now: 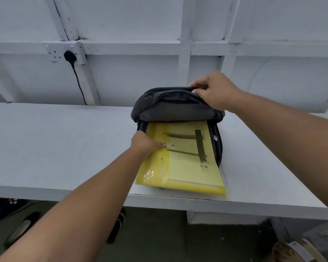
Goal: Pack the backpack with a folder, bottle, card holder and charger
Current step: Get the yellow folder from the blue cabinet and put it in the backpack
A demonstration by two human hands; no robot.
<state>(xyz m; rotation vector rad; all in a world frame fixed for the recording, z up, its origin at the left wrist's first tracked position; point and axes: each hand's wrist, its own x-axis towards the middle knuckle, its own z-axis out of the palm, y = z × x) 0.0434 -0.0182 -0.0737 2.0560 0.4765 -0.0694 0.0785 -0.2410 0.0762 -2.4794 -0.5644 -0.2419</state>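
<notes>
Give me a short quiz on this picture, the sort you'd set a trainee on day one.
1. True or false: the yellow folder lies wholly inside the backpack.
2. What does the right hand have in its grip? A: the backpack's top flap. B: a bottle. C: a wall plug.
3. Fill in: the ___ hand holds the folder.

Key
1. False: much of it sticks out of the opening, over the table.
2. A.
3. Left: the left hand pinches the folder's side edge.
</notes>
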